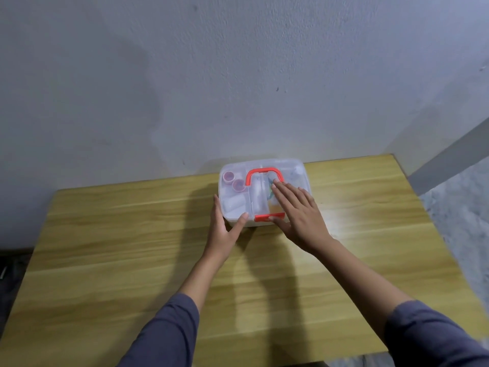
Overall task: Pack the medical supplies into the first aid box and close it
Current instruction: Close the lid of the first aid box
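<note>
A clear plastic first aid box (pixel 291 168) with a red handle (pixel 260 174) and a red front latch (pixel 267 217) stands at the far middle of the wooden table, its lid down. Through the lid I see two pink-capped bottles (pixel 232 181) and white rolls (pixel 234 203) on the left side. My left hand (pixel 225 229) cups the box's front left corner, thumb on the lid edge. My right hand (pixel 296 213) lies flat on the lid's right half, fingers spread, thumb by the latch.
The wooden table (pixel 132 260) runs up to a pale wall (pixel 238 75) just behind the box. The table's right edge drops to a speckled floor (pixel 460 207). A dark object (pixel 10 266) sits beyond the left edge.
</note>
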